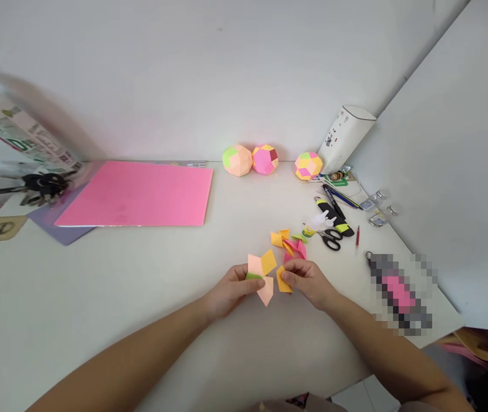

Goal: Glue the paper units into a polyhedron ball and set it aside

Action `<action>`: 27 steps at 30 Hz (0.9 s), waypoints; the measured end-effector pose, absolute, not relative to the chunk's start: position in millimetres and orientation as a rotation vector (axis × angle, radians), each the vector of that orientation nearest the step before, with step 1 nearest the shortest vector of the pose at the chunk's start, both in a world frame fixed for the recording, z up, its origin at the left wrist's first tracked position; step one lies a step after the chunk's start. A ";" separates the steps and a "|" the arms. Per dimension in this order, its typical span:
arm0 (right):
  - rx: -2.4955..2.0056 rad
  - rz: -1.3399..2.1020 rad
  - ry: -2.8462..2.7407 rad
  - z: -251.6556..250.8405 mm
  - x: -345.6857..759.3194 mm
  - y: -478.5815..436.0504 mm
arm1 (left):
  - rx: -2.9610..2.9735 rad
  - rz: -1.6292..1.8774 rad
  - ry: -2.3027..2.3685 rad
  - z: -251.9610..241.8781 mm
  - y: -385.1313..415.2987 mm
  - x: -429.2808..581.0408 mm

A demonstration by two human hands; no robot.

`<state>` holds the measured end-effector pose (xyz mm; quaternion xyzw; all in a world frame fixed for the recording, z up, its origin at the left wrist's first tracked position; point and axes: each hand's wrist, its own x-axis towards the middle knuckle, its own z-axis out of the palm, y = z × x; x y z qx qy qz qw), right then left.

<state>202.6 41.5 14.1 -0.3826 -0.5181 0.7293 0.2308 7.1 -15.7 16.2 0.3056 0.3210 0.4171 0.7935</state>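
My left hand [233, 290] pinches a partly joined folded-paper piece [255, 264] with peach, orange and green faces. Between the thumb and fingers of my right hand [308, 280] is an orange folded-paper unit [284, 280], held just right of the joined piece with a small gap between them. Beyond my right hand lies a loose pile of folded-paper units [280, 238] in orange, pink and green. Three finished-looking paper balls [237, 160] of many coloured faces rest along the wall.
A pink sheet stack [141, 197] lies at back left, near keys [46, 186] and a large bottle [20, 129]. To the right are black-handled scissors [332, 239], a cutter knife [336, 217], a glue bottle [313, 226], small glass vials [384, 216] and a white container [347, 137].
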 end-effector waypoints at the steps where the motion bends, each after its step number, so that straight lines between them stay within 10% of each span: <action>1: -1.072 2.007 -1.426 14.4 202.7 41.9 | 0.632 0.896 0.698 15.9 -15.1 6.4; 27: -1.152 2.061 -1.450 20.1 202.1 40.1 | 0.742 0.871 0.770 1.8 -16.1 5.2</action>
